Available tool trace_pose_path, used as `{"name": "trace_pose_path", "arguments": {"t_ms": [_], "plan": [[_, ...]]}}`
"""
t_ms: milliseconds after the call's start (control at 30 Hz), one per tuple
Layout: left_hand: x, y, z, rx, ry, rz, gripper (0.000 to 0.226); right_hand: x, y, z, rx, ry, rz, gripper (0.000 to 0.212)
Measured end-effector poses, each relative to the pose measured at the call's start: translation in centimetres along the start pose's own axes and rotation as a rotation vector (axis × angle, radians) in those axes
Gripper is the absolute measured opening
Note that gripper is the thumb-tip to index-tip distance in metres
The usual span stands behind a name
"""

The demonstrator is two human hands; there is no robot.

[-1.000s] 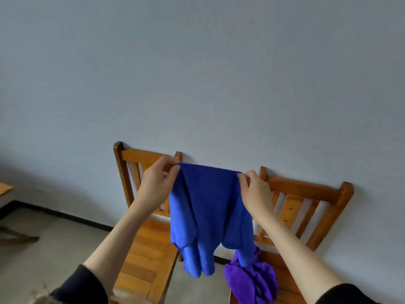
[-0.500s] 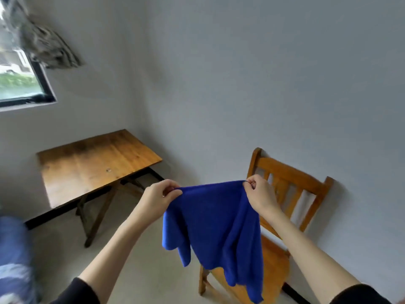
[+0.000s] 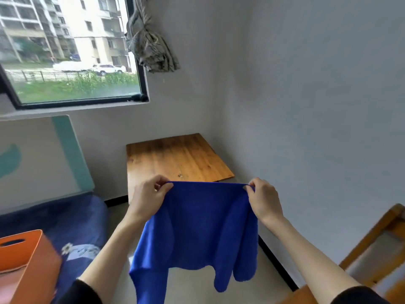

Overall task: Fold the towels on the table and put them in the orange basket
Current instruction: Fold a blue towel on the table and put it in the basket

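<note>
You hold the soft, fuzzy blue towel [image 3: 197, 227] up in the air, your left hand [image 3: 149, 198] pinching one top corner and your right hand [image 3: 265, 199] pinching the other, so it hangs down with floppy ends. It hides part of the flat, brown wooden table [image 3: 175, 159] by the wall. The smooth orange basket [image 3: 26, 264] sits low on your left, on a dark blue flowery cloth [image 3: 79, 233], and a wooden chair [image 3: 377, 244] stands on your right.

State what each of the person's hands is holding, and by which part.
Both hold one blue terry towel: left hand pinches its top left corner, right hand its top right corner.
</note>
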State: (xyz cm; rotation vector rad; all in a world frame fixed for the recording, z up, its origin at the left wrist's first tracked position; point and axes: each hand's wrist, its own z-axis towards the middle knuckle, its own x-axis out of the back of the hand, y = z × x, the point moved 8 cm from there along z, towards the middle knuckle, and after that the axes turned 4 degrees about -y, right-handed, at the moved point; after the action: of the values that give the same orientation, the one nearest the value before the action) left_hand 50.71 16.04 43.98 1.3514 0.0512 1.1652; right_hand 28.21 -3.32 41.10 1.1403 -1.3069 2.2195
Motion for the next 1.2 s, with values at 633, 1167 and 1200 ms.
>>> {"name": "trace_pose_path", "arguments": {"t_ms": [633,1167,1200], "plan": [[1.0,-15.8,19.9,0.212,0.125,0.208,0.008,-17.1,-4.0,25.3,0.103,-0.114,-0.045,0.023],[-3.2,-33.9,37.8,0.385,-0.092,0.186,0.013,-32.1,-1.6,43.3,-0.137,-0.199,-0.218,0.040],[-3.5,-34.7,38.5,0.396,-0.103,0.183,0.012,-33.0,-1.2,44.0,-0.153,-0.217,-0.237,0.043]]}}
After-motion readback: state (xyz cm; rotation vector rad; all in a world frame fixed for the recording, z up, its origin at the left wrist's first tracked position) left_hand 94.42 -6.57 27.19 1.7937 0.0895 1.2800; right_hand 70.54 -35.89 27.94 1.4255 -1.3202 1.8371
